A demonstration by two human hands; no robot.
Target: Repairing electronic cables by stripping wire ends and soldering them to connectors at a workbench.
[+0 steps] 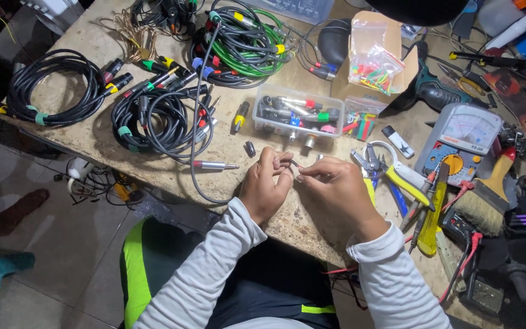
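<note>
Head camera view, looking down at two hands meeting over the near edge of a worn workbench point(92, 36). Left hand point(264, 186) is curled nearly closed, its fingertips pinching a small cable end point(287, 162) that is mostly hidden by the fingers. Right hand point(336, 186) is also nearly closed, thumb and forefinger pinched on a tiny pale piece point(298, 173) right at that cable end, so both hands touch at the fingertips. Just left of the hands lies a metal jack plug point(214, 165) on a grey cable that loops off the bench edge. Behind the hands sits a clear plastic box point(299, 116) of connectors. To the right lie yellow-handled cutters point(400, 180), a yellow utility knife point(433, 210), a paintbrush point(485, 201) and a meter with a dial point(461, 143). Coils of black cable point(50, 88) lie far left, and a green and black coil point(245, 39) lies at the back.
</note>
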